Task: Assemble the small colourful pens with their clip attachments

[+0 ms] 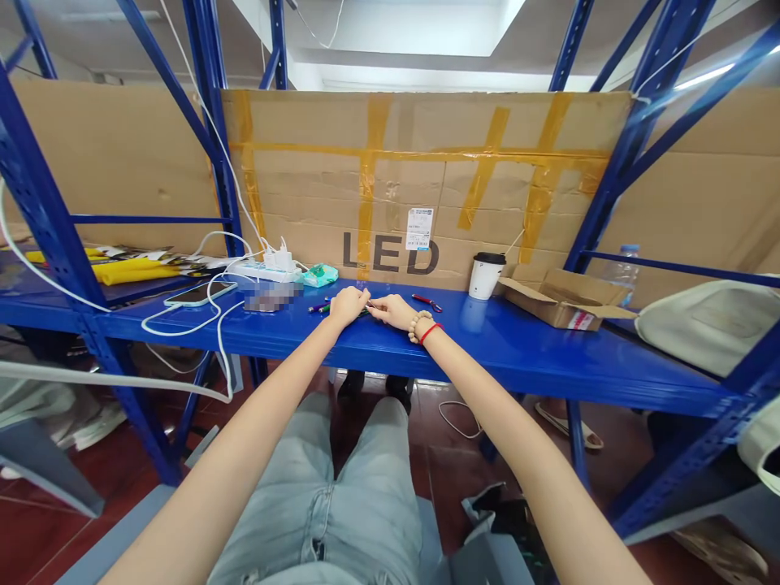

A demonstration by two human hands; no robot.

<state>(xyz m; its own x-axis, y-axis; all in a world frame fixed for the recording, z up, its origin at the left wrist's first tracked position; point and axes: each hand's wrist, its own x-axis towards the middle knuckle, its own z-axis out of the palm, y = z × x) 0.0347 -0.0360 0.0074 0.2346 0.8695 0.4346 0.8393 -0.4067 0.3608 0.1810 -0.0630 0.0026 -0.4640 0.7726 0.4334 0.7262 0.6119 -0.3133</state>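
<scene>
My left hand (349, 305) and my right hand (394, 310) are close together over the blue shelf (475, 345), near its middle. Fingers are closed on both, pinching around a small dark object that I cannot make out. Several slim coloured pieces (318, 308), blue and green among them, lie beside and partly beneath my left hand. Just right of my right hand lies a small red item (427, 303) that looks like a carabiner clip. A beaded bracelet and a red cord circle my right wrist.
Left on the shelf are a phone (201, 294), white cables, a power strip (268, 270) and a green packet (320, 275). To the right stand a lidded paper cup (486, 276), an open carton (561, 301) and a plastic bottle (626, 268). A cardboard panel (305, 187) closes the back.
</scene>
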